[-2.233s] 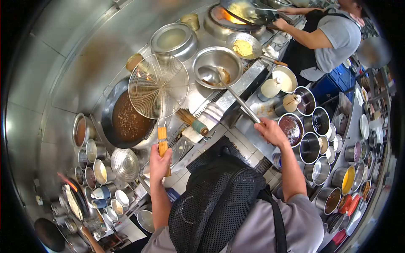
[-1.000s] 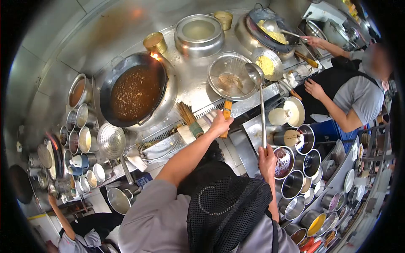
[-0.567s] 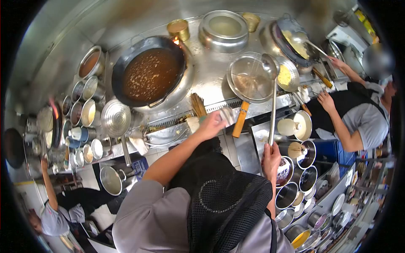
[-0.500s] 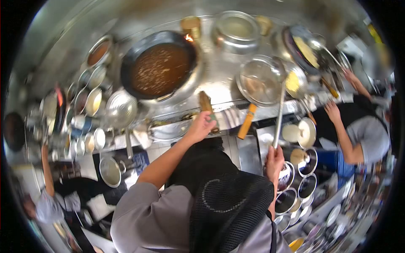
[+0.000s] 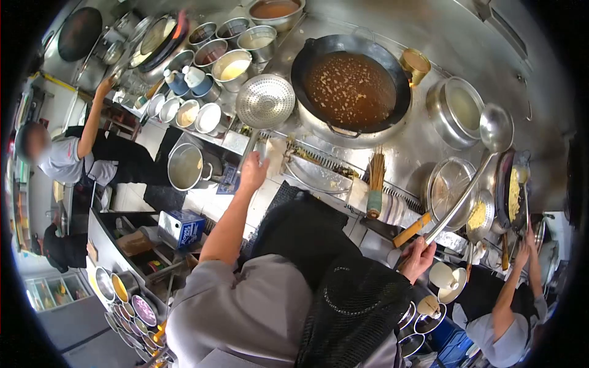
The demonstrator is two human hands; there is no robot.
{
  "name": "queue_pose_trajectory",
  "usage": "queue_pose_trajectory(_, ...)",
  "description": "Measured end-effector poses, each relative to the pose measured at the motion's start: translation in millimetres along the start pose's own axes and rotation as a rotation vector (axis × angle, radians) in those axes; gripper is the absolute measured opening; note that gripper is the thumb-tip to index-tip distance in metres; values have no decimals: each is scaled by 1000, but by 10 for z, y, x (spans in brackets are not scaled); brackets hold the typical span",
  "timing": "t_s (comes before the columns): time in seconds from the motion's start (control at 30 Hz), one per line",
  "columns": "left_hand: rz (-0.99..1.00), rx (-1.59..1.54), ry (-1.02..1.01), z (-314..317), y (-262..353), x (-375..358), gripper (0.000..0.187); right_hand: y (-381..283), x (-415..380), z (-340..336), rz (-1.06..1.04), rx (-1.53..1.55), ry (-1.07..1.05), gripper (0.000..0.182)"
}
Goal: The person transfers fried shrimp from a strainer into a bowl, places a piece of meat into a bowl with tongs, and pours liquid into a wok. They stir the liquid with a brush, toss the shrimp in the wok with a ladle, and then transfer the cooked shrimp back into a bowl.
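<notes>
My left hand (image 5: 253,173) has its fingers apart beside a folded white cloth (image 5: 275,154) at the stove's front edge. Just above it rests a perforated skimmer (image 5: 265,101), whose handle runs down close to the fingers; contact is unclear. My right hand (image 5: 419,259) is wrapped round the long handle of a steel ladle (image 5: 496,127), its bowl raised near a lidded pot. A bamboo brush (image 5: 376,184) lies between my hands, untouched. Behind it, a large black wok (image 5: 402,101) contains brown liquid with pale bits.
Metal bowls (image 5: 233,67) and a steel pot (image 5: 185,167) are on the left. A wire strainer (image 5: 453,187) and an orange-handled tool (image 5: 411,230) lie right of the brush. One co-worker (image 5: 67,156) stands at left, another (image 5: 506,325) at lower right, hands near a second wok.
The view has turned, shifting the scene. My left hand has let go of the bamboo brush and moved left to the skimmer and cloth. My right hand still holds the ladle.
</notes>
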State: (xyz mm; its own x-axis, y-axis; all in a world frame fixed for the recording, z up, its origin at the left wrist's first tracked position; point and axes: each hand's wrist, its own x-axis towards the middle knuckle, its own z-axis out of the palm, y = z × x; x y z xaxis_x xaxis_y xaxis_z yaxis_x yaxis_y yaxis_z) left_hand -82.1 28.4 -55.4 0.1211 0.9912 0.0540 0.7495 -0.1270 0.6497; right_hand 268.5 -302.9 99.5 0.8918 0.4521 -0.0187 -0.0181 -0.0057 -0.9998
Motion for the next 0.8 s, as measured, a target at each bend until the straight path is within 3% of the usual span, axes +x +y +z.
queue_pose_trajectory(0.03, 25, 55, -10, 141, -20, 75, 60, -82, 47, 126, 18, -7, -53, 16)
queue_pose_trajectory(0.13, -26, 165, -208, 349, 117, 213, 71, -286, 117, 339, 212, 3, -197, 15)
queue_pose_trajectory(0.2, -52, 122, -308, 319, 223, 336, 78, -367, 119, 472, 229, -62, -230, 12)
queue_pose_trajectory(0.27, -259, -421, -498, 237, 169, 445, 74, -349, 80, 652, 174, -190, -227, 12)
queue_pose_trajectory(0.3, -239, -425, -516, 233, 106, 453, 74, -338, 29, 723, 203, -221, -199, 13)
queue_pose_trajectory(0.37, -391, -1069, -544, 262, -7, 438, 62, -274, -82, 791, 223, -245, -142, 14)
queue_pose_trajectory(0.4, -380, -1074, -560, 211, 48, 440, 62, -257, -137, 823, 252, -267, -107, 15)
queue_pose_trajectory(0.5, -475, -1531, -650, -50, 326, 432, 42, -136, -187, 905, 168, -299, -53, 16)
queue_pose_trajectory(0.6, -414, -1614, -772, -135, 590, 555, 40, -242, -111, 942, 144, -358, -128, 16)
queue_pose_trajectory(0.67, -364, -1512, -711, -37, 631, 627, 36, -319, -71, 983, 237, -265, -106, 16)
queue_pose_trajectory(0.8, -412, -1433, -638, 139, 655, 682, 36, -116, -167, 970, 180, -345, -76, 20)
